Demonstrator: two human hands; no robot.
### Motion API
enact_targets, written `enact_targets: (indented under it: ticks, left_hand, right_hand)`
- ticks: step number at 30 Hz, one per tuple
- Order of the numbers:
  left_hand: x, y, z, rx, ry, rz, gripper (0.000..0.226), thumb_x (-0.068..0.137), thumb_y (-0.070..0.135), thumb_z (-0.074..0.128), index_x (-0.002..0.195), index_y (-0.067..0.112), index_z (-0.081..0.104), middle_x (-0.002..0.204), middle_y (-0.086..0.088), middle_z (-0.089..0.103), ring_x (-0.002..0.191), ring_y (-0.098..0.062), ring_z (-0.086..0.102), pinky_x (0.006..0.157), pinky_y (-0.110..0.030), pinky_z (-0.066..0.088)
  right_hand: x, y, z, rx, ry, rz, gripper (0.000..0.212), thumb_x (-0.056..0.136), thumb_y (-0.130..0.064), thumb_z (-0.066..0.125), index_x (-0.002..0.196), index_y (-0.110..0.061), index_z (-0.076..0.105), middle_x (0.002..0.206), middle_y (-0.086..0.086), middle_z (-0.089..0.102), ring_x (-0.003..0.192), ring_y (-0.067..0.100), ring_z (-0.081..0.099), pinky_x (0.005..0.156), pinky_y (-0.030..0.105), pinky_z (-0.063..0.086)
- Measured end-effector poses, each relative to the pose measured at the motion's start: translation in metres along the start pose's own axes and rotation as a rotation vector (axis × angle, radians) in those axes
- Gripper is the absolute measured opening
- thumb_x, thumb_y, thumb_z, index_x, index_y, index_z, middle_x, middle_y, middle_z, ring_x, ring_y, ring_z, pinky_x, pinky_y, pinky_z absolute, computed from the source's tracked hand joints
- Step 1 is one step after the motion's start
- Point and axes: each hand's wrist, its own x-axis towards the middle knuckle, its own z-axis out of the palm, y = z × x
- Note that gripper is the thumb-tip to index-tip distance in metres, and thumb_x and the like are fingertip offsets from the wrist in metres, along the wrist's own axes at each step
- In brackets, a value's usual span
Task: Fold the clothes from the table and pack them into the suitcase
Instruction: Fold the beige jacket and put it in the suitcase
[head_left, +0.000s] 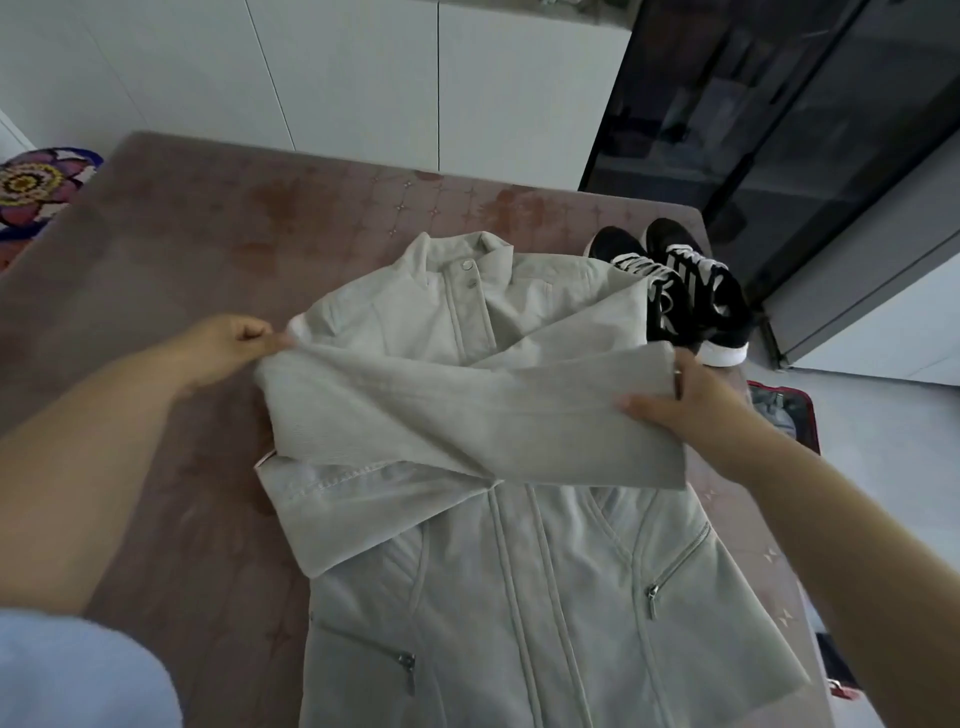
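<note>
Lying front-up at ctr of frame on the table (208, 234): pale grey jacket (519, 582) w/ zip pockets, sleeve (467, 410) across chest. Left hand (228, 348) pinches sleeve by shoulder; right hand (685, 405) grips cuff end. Red-edged suitcase (811, 421) at right edge, contents unclear.

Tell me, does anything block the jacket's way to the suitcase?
Nothing visible does. The suitcase shows just past the right edge of the table, beside the jacket; the sneakers stand farther back at the corner, off that path.
</note>
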Motion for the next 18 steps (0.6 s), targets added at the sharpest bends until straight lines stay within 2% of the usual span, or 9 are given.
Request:
enact_targets:
  ticks: [1, 3, 5, 8, 9, 11, 14, 16, 18]
  left_hand:
    - [0.003, -0.008, 0.003, 0.023, 0.049, -0.040, 0.038, 0.084, 0.037, 0.060, 0.060, 0.011, 0.045, 0.058, -0.003, 0.037, 0.061, -0.016, 0.031, 0.056, -0.030, 0.021]
    - [0.009, -0.022, 0.016, 0.077, 0.210, -0.123, 0.032, 0.081, 0.032, 0.068, 0.064, 0.012, 0.051, 0.062, -0.005, 0.049, 0.063, -0.021, 0.044, 0.060, -0.031, 0.030]
    - [0.006, -0.026, 0.033, 0.229, 0.423, -0.145, 0.019, 0.080, 0.029, 0.070, 0.082, 0.016, 0.058, 0.086, -0.012, 0.060, 0.087, -0.034, 0.055, 0.078, -0.037, 0.039]
    - [-0.023, -0.005, 0.063, 0.371, 0.620, -0.066, 0.040, 0.087, 0.031, 0.059, 0.123, 0.020, 0.049, 0.127, -0.020, 0.046, 0.115, -0.043, 0.042, 0.101, -0.048, 0.028]
    - [-0.037, 0.004, 0.075, 0.400, 0.605, 0.024, 0.044, 0.089, 0.036, 0.052, 0.129, 0.023, 0.043, 0.134, -0.018, 0.042, 0.118, -0.042, 0.039, 0.102, -0.051, 0.026]
    - [-0.065, 0.010, 0.103, 0.619, 0.346, 0.170, 0.059, 0.085, 0.056, 0.030, 0.139, 0.032, 0.031, 0.148, -0.008, 0.031, 0.133, -0.036, 0.028, 0.107, -0.054, 0.016]
    - [-0.090, -0.011, 0.129, 0.858, 0.007, 0.186, 0.090, 0.069, 0.079, -0.013, 0.147, 0.039, 0.008, 0.158, 0.009, 0.006, 0.145, -0.018, -0.004, 0.111, -0.048, -0.010]
    - [-0.091, -0.019, 0.128, 0.815, 0.022, 0.158, 0.087, 0.071, 0.076, -0.010, 0.147, 0.038, 0.008, 0.157, 0.012, 0.003, 0.144, -0.014, -0.008, 0.112, -0.050, -0.011]
    - [-0.087, -0.018, 0.118, 0.673, 0.142, 0.050, 0.072, 0.084, 0.068, 0.015, 0.148, 0.033, 0.016, 0.158, 0.008, 0.006, 0.145, -0.018, -0.002, 0.113, -0.052, -0.004]
  right_hand:
    - [0.008, 0.002, 0.004, 0.065, -0.081, 0.017, 0.054, 0.076, -0.015, 0.075, 0.121, -0.020, 0.046, 0.104, -0.005, 0.061, 0.097, 0.014, 0.060, 0.078, 0.027, 0.049]
    - [0.030, 0.007, 0.009, 0.003, -0.051, -0.014, 0.060, 0.078, -0.014, 0.074, 0.129, -0.019, 0.044, 0.112, -0.003, 0.059, 0.103, 0.017, 0.059, 0.082, 0.029, 0.047]
    - [0.053, 0.005, 0.012, -0.104, 0.181, -0.069, 0.056, 0.083, -0.015, 0.066, 0.133, -0.020, 0.040, 0.114, -0.002, 0.053, 0.103, 0.019, 0.055, 0.081, 0.031, 0.043]
    - [0.071, 0.007, 0.017, -0.273, 0.400, -0.172, 0.056, 0.087, -0.014, 0.055, 0.138, -0.021, 0.035, 0.134, 0.007, 0.039, 0.121, 0.027, 0.041, 0.096, 0.040, 0.041]
    - [0.069, 0.012, 0.020, -0.367, 0.415, -0.219, 0.056, 0.087, -0.016, 0.055, 0.139, -0.021, 0.035, 0.138, 0.009, 0.034, 0.124, 0.029, 0.036, 0.102, 0.041, 0.036]
    - [0.061, 0.030, 0.030, -0.602, 0.343, -0.357, 0.050, 0.089, -0.029, 0.051, 0.138, -0.024, 0.039, 0.142, 0.008, 0.032, 0.128, 0.032, 0.029, 0.109, 0.043, 0.023]
    - [0.055, 0.068, 0.043, -0.983, -0.014, -0.305, 0.052, 0.095, -0.049, 0.032, 0.144, -0.035, 0.025, 0.155, -0.005, 0.016, 0.142, 0.023, 0.009, 0.116, 0.044, 0.005]
    - [0.058, 0.082, 0.045, -1.021, -0.130, -0.206, 0.055, 0.096, -0.051, 0.029, 0.147, -0.037, 0.012, 0.157, -0.012, 0.002, 0.144, 0.019, -0.003, 0.117, 0.046, 0.003]
    - [0.060, 0.079, 0.045, -0.927, -0.115, -0.205, 0.057, 0.095, -0.051, 0.031, 0.148, -0.034, 0.016, 0.157, -0.009, 0.005, 0.144, 0.018, -0.003, 0.117, 0.045, 0.004]
